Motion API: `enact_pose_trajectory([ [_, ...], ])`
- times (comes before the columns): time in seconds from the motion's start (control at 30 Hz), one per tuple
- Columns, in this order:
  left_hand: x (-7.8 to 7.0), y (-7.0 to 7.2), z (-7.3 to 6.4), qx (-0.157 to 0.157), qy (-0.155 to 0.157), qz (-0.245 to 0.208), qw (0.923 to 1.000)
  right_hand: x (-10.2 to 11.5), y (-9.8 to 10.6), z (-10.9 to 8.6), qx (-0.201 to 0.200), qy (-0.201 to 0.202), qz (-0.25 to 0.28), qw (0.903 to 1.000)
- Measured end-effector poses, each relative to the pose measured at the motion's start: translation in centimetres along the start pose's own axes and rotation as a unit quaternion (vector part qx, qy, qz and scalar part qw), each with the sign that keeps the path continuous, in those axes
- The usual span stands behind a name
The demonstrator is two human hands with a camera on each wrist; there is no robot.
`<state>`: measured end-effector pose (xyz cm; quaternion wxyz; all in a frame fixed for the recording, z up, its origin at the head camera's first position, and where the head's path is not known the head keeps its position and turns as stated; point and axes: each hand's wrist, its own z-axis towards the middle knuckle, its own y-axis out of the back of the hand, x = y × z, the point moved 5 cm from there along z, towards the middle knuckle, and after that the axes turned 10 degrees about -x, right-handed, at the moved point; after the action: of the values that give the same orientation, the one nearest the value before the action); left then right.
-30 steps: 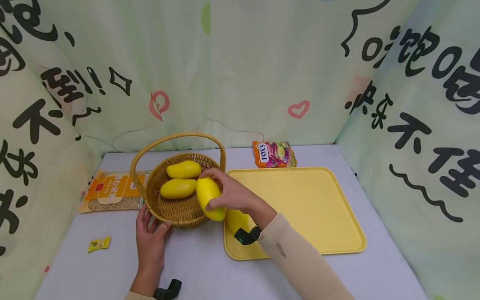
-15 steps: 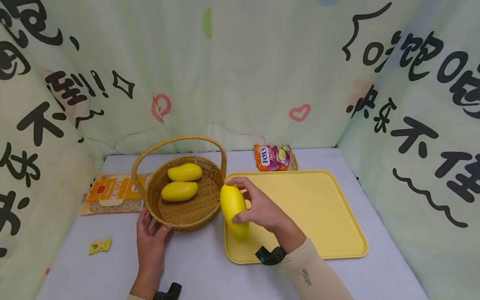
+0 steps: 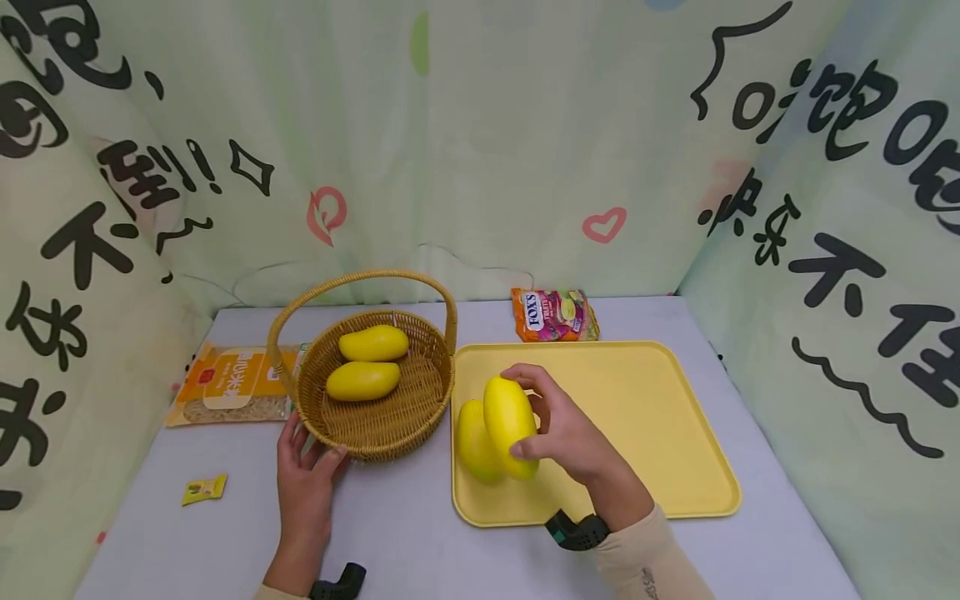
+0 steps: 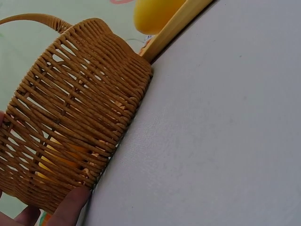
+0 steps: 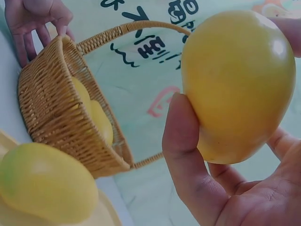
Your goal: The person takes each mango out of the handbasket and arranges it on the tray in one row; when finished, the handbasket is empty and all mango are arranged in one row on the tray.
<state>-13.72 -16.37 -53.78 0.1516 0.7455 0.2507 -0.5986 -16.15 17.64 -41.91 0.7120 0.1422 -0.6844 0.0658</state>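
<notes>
My right hand (image 3: 564, 433) grips a yellow mango (image 3: 510, 427) over the left part of the yellow tray (image 3: 622, 425). Thumb and fingertips are on opposite sides of the fruit, which fills much of the right wrist view. Behind it another mango (image 3: 474, 442) lies on the tray, partly covered in the head view. To the left stands a wicker basket (image 3: 375, 437) with a tall handle and two mangoes (image 3: 373, 343) inside. My left hand (image 3: 306, 483) rests against the basket's near-left outer wall, fingers spread and fairly straight; in the left wrist view a fingertip (image 4: 71, 207) touches the wicker low down.
An orange food packet (image 3: 232, 383) lies left of the basket, partly behind it. Nearer the left edge is a small yellow wrapped candy (image 3: 204, 489). A FOX'S candy bag (image 3: 555, 315) lies behind the tray. Printed curtains (image 3: 480, 167) surround the white table (image 3: 420, 542).
My right hand has carried its mango out of the basket and rightward over the tray, uncovering the mango lying there. The left hand stays at the basket.
</notes>
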Motion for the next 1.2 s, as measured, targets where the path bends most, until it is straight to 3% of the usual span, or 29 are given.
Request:
enact_pose_trajectory([
  [0.17,-0.1,0.0,-0.1,0.001,-0.003,0.002,1.0000,-1.1,1.8,-1.7,-0.028,-0.001,-0.019,0.9994],
  [0.4,-0.3,0.2,0.0,0.001,-0.005,0.007,1.0000,-2.9,4.0,-4.0,-0.070,-0.042,-0.032,0.9961],
  [0.67,0.0,0.1,0.1,0.000,-0.001,0.010,1.0000,-4.6,4.7,-5.5,-0.118,-0.068,-0.092,0.9864],
  [0.8,0.0,0.1,0.1,-0.001,0.002,0.009,1.0000,-5.4,4.3,-5.5,-0.137,-0.082,-0.168,0.9727],
  [1.0,0.0,0.1,0.0,-0.001,0.005,0.006,1.0000,-6.4,3.5,-4.0,-0.147,-0.082,-0.318,0.9329],
  [1.2,-0.1,0.1,-0.1,0.000,0.002,0.010,0.9999,-6.9,2.8,-2.5,-0.144,-0.085,-0.347,0.9226],
])
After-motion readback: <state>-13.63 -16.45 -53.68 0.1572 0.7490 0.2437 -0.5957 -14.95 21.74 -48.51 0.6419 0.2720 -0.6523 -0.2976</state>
